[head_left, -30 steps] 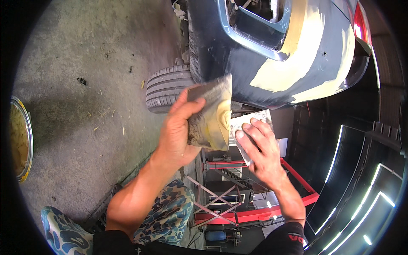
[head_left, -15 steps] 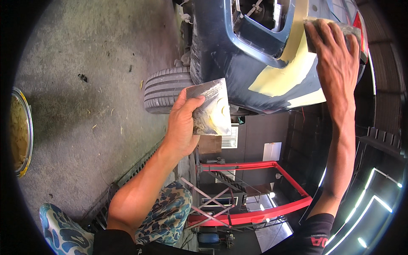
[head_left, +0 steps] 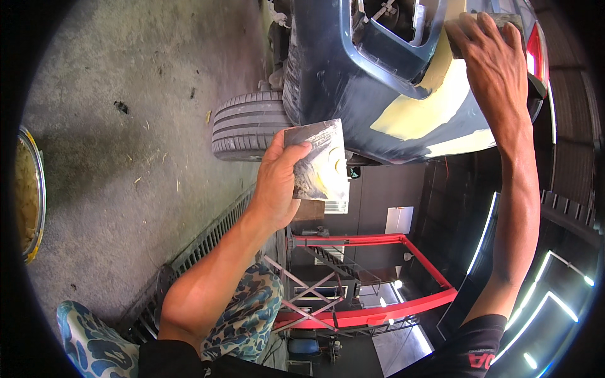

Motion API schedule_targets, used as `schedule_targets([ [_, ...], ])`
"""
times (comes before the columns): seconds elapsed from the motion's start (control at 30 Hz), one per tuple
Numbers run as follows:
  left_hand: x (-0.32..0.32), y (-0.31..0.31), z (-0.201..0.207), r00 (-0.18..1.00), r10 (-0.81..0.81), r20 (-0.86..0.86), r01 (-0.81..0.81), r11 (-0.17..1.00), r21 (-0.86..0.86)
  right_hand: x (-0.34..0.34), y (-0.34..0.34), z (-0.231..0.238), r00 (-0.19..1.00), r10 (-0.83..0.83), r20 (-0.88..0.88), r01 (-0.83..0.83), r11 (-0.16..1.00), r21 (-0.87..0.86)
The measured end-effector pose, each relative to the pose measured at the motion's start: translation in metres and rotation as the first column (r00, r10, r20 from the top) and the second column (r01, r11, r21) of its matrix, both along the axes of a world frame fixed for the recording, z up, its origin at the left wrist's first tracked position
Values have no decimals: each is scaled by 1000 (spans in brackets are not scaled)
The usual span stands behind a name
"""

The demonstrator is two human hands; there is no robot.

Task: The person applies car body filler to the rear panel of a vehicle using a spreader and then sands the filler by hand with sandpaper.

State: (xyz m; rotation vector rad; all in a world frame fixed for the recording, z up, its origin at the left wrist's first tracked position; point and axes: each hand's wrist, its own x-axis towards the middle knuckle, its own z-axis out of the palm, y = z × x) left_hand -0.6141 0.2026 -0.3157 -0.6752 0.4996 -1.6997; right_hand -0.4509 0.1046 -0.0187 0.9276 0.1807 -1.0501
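Note:
My left hand point(head_left: 276, 179) grips a flat square plate point(head_left: 305, 173) by its edge, thumb on top. Pale yellow filler point(head_left: 338, 165) is smeared across the plate's face. At the upper right, the fingers of my right hand point(head_left: 498, 69) press over a thin, dark grey flat spreader point(head_left: 509, 21), which lies against the car's body panel. Part of the spreader is hidden under the fingers. The dark blue car body point(head_left: 328, 79) carries broad patches of yellow filler point(head_left: 409, 116) below a cut-out opening, left of my right hand.
A car tyre point(head_left: 249, 126) sits beside the plate. At the left edge stands an open round can point(head_left: 28, 195) of yellowish paste on the concrete floor point(head_left: 126, 151). A red tail light point(head_left: 535, 50) borders the panel. A floor grate point(head_left: 217, 227) and red lift frame point(head_left: 378, 319) lie lower down.
My right hand has slid a little upward in the view with the spreader, along the panel. The plate in my left hand has shifted slightly right. The whole view has moved slightly.

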Motion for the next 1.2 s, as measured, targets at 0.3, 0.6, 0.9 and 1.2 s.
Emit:
schedule_targets([
  [0.3, -13, 4, -1, 999, -20, 36, 21, 999, -26, -41, 32, -15, 997, -57, 59, 50, 993, 109],
  [0.6, -26, 3, -4, 996, -18, 88, 21, 999, -33, -87, 53, -23, 989, -119, 83, 125, 990, -68],
  [0.9, -27, 6, -4, 996, -43, 75, 43, 999, -3, -114, 61, -29, 980, -125, 153, 141, 986, -94],
  [1.2, -38, 11, -12, 987, -74, 141, 72, 997, 20, -146, 66, -37, 932, -197, 305, 224, 973, -57],
])
